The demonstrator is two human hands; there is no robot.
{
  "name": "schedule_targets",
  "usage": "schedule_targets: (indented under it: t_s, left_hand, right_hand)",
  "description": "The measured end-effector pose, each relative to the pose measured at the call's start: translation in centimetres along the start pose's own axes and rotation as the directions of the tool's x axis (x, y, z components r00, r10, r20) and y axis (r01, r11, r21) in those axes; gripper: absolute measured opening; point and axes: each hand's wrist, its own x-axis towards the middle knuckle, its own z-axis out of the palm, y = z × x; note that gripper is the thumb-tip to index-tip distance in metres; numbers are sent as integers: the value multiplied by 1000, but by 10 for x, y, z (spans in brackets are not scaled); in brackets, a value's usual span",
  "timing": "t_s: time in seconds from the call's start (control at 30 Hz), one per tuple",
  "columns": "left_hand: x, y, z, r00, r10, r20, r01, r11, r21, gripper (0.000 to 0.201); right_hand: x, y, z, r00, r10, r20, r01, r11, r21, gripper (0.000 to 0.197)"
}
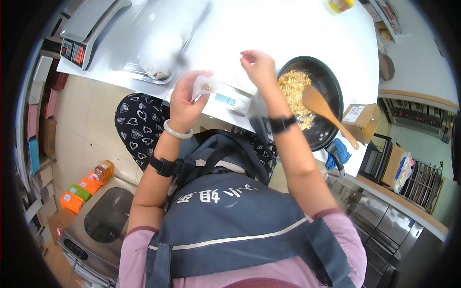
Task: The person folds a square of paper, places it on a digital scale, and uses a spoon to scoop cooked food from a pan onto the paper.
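Observation:
A small translucent white pouch [198, 85] with some brown crumbs inside is in my left hand [186, 96], its fingers curled round it. My right hand [259, 69] is raised over the table with thumb and fingertips drawn together; whatever lies between them, if anything, is too small to make out. Between my hands, at the table's near edge, a white digital scale [245, 103] partly shows. To the right of my right hand sits a black frying pan [331, 91] holding golden-brown crumbly food [292, 86]. A wooden spatula [321, 106] rests in it, handle over the rim.
A metal tray [144, 76] with translucent wrappers stands left of my left hand. Farther left is a large scale [79, 43]. A cardboard box [360, 120] and blue cloth [340, 154] are beside the pan. A yellow-labelled container [338, 6] stands at the back.

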Motion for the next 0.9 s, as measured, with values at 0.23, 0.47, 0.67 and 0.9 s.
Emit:
schedule_targets:
  t_s: [0.23, 0.47, 0.67, 0.9]
  left_hand:
    - [-3, -2, 16, 999, -37, 15, 37, 999, 0, 40]
    - [-6, -9, 35, 997, -78, 1, 78, 995, -67, 39]
    - [-16, -14, 38, 998, -50, -24, 53, 989, 141, 44]
    - [-22, -4, 38, 980, 16, 198, -11, 1000, -23, 58]
  right_hand:
    - [-64, -105, -57, 946, -317, 71, 245, 840, 483, 12]
    - [-69, -90, -56, 889, -441, -124, 457, 868, 194, 12]
    - [-94, -108, -67, 970, -229, 76, 233, 971, -49, 26]
    - [-106, -90, -60, 986, -163, 32, 158, 982, 104, 18]
